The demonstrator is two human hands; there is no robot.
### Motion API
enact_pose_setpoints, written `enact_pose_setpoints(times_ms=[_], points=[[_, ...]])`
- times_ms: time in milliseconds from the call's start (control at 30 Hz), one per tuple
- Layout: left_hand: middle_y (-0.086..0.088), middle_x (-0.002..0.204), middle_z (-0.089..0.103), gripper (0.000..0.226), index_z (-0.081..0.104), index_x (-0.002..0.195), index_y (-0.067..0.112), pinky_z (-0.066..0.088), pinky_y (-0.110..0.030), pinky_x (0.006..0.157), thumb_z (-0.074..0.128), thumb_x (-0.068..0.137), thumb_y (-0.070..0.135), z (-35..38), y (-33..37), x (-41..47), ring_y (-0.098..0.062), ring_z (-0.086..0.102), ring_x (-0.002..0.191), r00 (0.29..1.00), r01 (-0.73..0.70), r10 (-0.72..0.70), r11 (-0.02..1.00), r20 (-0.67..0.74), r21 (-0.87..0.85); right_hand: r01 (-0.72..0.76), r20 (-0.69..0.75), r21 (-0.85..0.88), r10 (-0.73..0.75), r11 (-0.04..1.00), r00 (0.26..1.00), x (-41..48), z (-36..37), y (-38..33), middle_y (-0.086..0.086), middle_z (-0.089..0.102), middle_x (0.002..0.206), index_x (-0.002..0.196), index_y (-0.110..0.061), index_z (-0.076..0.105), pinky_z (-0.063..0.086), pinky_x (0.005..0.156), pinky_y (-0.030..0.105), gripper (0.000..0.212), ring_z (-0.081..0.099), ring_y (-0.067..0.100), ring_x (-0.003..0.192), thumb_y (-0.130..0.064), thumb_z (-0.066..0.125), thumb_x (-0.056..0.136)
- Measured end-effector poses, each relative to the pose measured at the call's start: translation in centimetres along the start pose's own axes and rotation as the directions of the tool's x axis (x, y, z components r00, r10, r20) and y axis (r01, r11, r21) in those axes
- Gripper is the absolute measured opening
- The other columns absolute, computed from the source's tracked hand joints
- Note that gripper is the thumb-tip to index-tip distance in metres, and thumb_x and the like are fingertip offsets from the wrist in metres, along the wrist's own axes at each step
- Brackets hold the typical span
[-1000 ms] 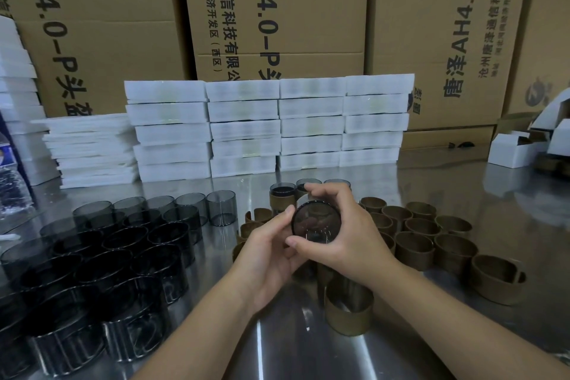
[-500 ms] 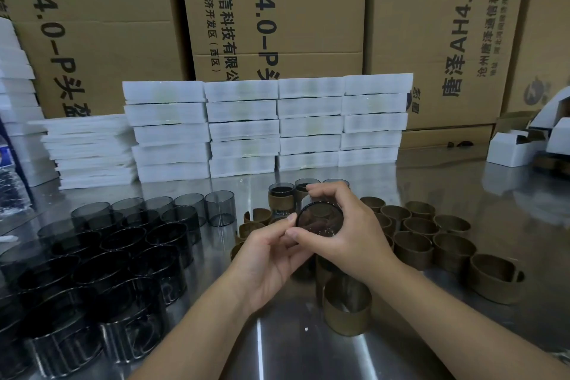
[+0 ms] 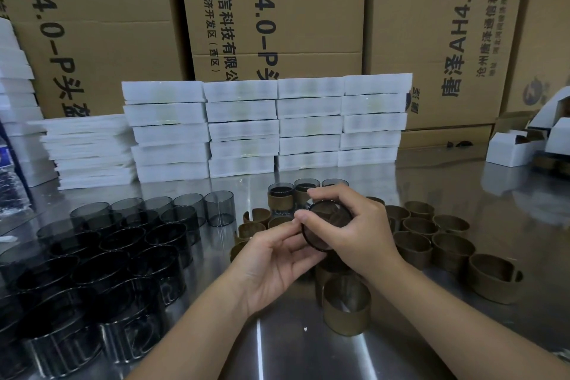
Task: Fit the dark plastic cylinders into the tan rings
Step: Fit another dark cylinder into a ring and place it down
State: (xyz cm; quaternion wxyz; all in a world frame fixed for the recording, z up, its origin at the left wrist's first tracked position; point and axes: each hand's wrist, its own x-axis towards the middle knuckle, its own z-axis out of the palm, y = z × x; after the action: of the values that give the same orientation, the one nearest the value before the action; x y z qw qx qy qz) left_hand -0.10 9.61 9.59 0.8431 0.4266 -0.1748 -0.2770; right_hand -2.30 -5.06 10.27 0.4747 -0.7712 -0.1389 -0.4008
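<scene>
Cartons [image 3: 271, 9] printed "AH4.0-P" with Chinese lettering, far beyond the fingers, behind white foam stacks [image 3: 265, 126]. Dark cylinders [image 3: 101, 253] massed left of the fingers, tan rings [image 3: 431, 241] right of them on the steel table [image 3: 308, 348]. One dark cylinder [image 3: 324, 225] gripped by right hand [image 3: 357, 231], left hand [image 3: 274, 259] fingertips touching its rim.

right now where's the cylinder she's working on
In the head view the dark cylinder is held up off the table near centre, gripped by the right hand with the left hand touching its left rim, above the tan rings.
</scene>
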Motion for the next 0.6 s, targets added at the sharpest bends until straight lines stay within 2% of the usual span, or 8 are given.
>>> enact_pose_setpoints(times_ms=[133,267,333,400,500,600], points=[[-0.021,0.104,0.072,0.027,0.079,0.094,0.008,0.060,-0.034,0.082,0.065,0.077,0.022,-0.07,-0.01,0.00,-0.030,0.072,0.094,1.000,0.018,-0.018,0.999,0.003,0.048,-0.015,-0.041,0.039,0.017,0.999,0.999,0.16,0.28,0.30,-0.019,0.072,0.091,0.089,-0.031,0.074,0.057,0.080,0.042,0.037,0.068,0.005,0.092,-0.059,0.068,0.065],[-0.021,0.106,0.071,0.047,0.065,0.121,0.007,0.059,-0.033,0.075,0.064,0.078,0.025,-0.12,-0.05,0.05,-0.029,0.073,0.092,1.000,0.016,-0.016,0.998,-0.006,0.065,0.012,-0.057,0.030,-0.010,0.999,0.998,0.25,0.38,0.44,-0.022,0.071,0.088,0.081,-0.037,0.071,0.056,0.080,0.041,0.023,0.068,0.004,0.090,-0.057,0.064,0.071],[-0.020,0.106,0.072,0.052,0.060,0.127,0.008,0.059,-0.033,0.075,0.063,0.078,0.027,-0.13,-0.14,0.02,-0.028,0.073,0.091,1.000,0.010,-0.010,0.996,-0.003,0.089,0.023,-0.048,0.019,-0.022,1.000,0.999,0.31,0.36,0.46,-0.023,0.070,0.090,0.090,-0.037,0.069,0.056,0.079,0.041,0.026,0.068,0.005,0.090,-0.056,0.061,0.075],[-0.019,0.105,0.072,0.049,0.061,0.124,0.010,0.059,-0.032,0.074,0.063,0.079,0.028,-0.12,-0.23,0.00,-0.027,0.073,0.089,1.000,0.001,-0.001,0.994,-0.001,0.106,0.039,-0.041,0.008,-0.039,0.999,0.998,0.36,0.34,0.46,-0.023,0.070,0.091,0.094,-0.037,0.068,0.056,0.078,0.040,0.025,0.068,0.005,0.090,-0.055,0.058,0.079],[-0.020,0.104,0.072,0.044,0.067,0.114,0.012,0.059,-0.032,0.074,0.072,0.075,0.031,-0.09,-0.30,-0.06,-0.027,0.073,0.089,1.000,-0.017,0.016,0.992,0.009,0.122,0.054,-0.047,0.008,-0.053,0.999,0.997,0.33,0.31,0.51,-0.021,0.071,0.088,0.085,-0.031,0.072,0.056,0.078,0.039,0.027,0.068,0.005,0.089,-0.051,0.055,0.083],[-0.020,0.106,0.072,0.046,0.066,0.114,0.014,0.059,-0.031,0.076,0.068,0.074,0.036,-0.05,-0.33,-0.04,-0.026,0.073,0.091,1.000,-0.030,0.029,0.989,0.007,0.146,0.035,-0.038,-0.007,-0.035,0.999,0.999,0.32,0.16,0.60,-0.019,0.071,0.082,0.087,-0.024,0.073,0.054,0.075,0.038,0.032,0.067,0.007,0.084,-0.049,0.053,0.086]])
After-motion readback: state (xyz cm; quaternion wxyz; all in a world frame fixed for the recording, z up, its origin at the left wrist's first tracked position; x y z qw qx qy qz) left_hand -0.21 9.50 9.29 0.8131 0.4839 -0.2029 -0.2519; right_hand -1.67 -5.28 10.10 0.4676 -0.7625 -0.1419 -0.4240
